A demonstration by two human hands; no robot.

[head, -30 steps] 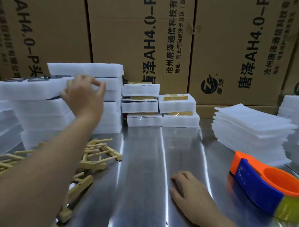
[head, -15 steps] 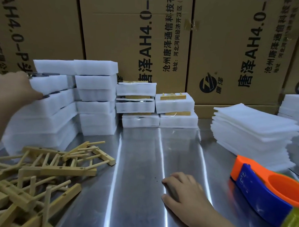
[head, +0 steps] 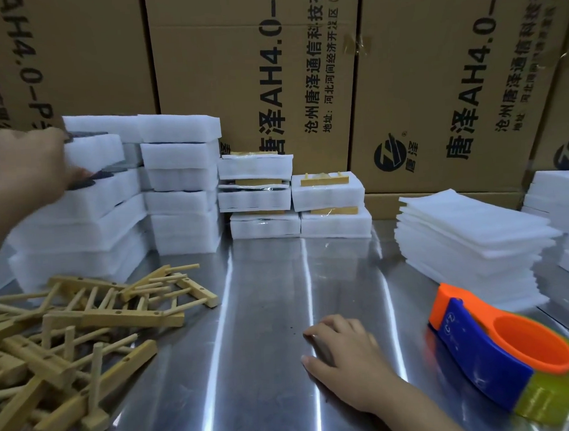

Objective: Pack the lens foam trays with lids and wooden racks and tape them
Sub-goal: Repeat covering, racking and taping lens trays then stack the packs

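My left hand [head: 30, 164] grips the top white foam tray [head: 93, 152] of a tall stack at the left, with dark lenses showing under its tilted edge. More tray stacks [head: 182, 184] stand beside it. A heap of wooden racks [head: 86, 325] lies at the front left. My right hand [head: 344, 356] rests flat on the steel table [head: 264, 314], holding nothing. Thin foam lids [head: 470, 239] are piled at the right. An orange and blue tape dispenser [head: 497, 346] sits at the front right. Several taped packs with racks on top [head: 295, 195] stand at the back.
A wall of printed cardboard boxes [head: 270, 69] closes off the back. More white foam pieces [head: 563, 209] are stacked at the far right edge. Bare steel lies between the rack heap and the dispenser.
My left hand moved left along the tray stack and now holds the top tray's near end. The view shifted left, showing more racks. The right hand stayed on the table.
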